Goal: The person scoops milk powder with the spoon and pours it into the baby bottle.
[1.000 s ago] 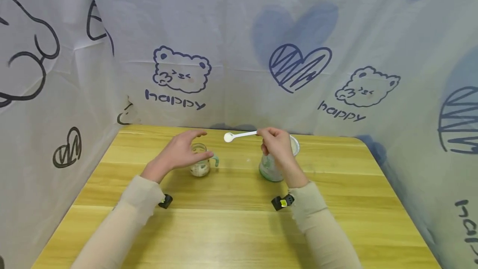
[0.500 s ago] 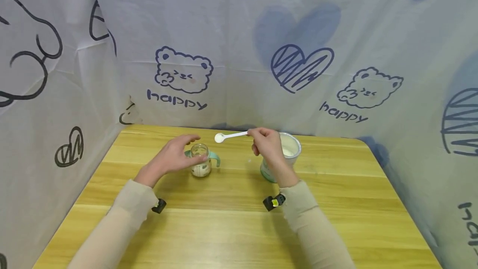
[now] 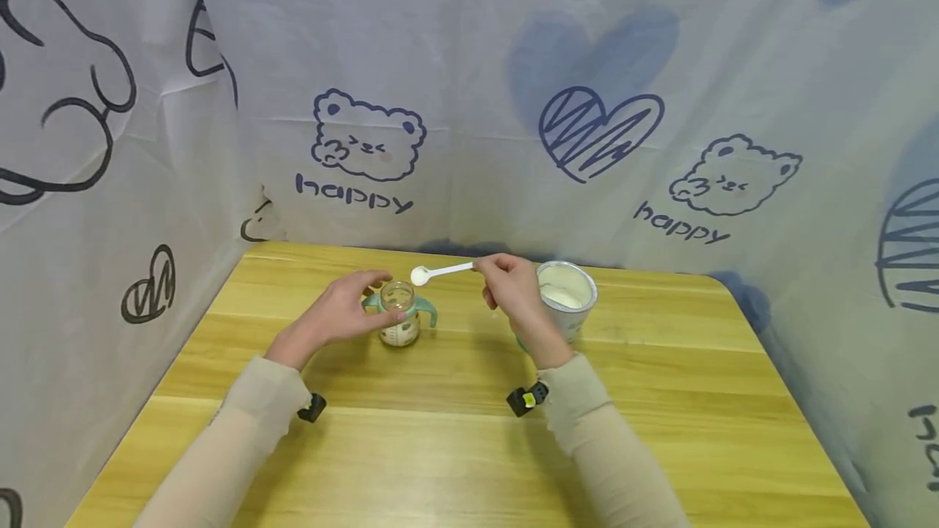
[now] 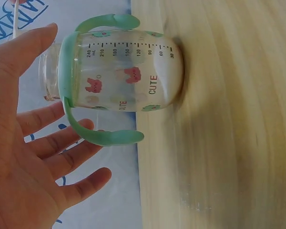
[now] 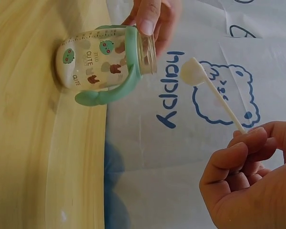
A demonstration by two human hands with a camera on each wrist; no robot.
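Note:
A clear baby bottle [image 4: 119, 71] with mint-green handles and a scale stands upright on the table, its mouth uncovered and pale powder at its bottom. My left hand [image 3: 330, 318] is beside the bottle's neck, thumb and fingers spread around it without a visible grip. My right hand [image 3: 513, 292] pinches the handle end of a white measuring scoop [image 5: 193, 72]. The scoop's bowl is up in the air, just right of and above the bottle's mouth, with pale powder in it. Behind my right wrist stands an uncovered milk powder can [image 3: 575, 320], partly hidden.
The wooden table [image 3: 440, 446] stretches toward me in front of both arms. A white printed cloth [image 3: 469, 145] hangs along the table's back and sides. Small black devices are strapped at both wrists.
My right hand has carried the scoop left, from near the can toward the bottle. The left hand has shifted slightly around the bottle's neck. More of the can's mouth shows.

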